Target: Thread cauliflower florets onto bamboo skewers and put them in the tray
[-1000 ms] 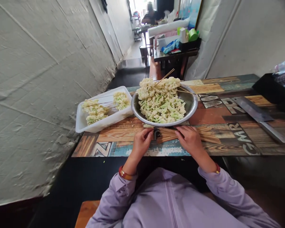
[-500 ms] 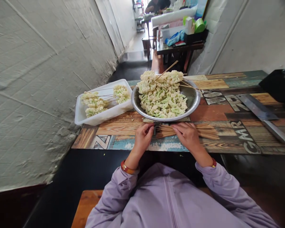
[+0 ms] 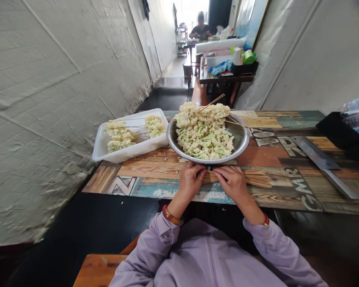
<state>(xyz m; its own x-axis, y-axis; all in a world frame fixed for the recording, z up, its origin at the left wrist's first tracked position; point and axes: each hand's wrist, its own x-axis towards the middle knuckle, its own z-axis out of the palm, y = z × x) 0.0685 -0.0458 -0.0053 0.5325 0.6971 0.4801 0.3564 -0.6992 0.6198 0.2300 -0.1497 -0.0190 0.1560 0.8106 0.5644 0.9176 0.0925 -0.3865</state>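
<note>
A bundle of bamboo skewers [image 3: 259,178] lies along the table's near side, its ends fanned out to the right. My right hand [image 3: 233,181] is closed over the bundle, thumb and fingers on the sticks. Close beside it, my left hand [image 3: 191,181] pinches at the bundle's left end; what sits between its fingertips is too small to make out. Just beyond both hands stands a steel bowl [image 3: 170,145] heaped with cauliflower florets [image 3: 205,141]. Several skewered cauliflower pieces [image 3: 218,111] rest on top of the heap.
Left of the bowl, a white plastic tray [image 3: 128,154] holds more cauliflower skewers [image 3: 119,137]. A cleaver [image 3: 317,153] lies at the right, near a black container [image 3: 332,127]. A wall [image 3: 42,99] runs along the left. Farther back, a person [image 3: 200,32] sits at another table.
My left hand has moved right, closer to my right hand. The right hand stays on the skewers. The view has tilted up slightly, showing more of the background.
</note>
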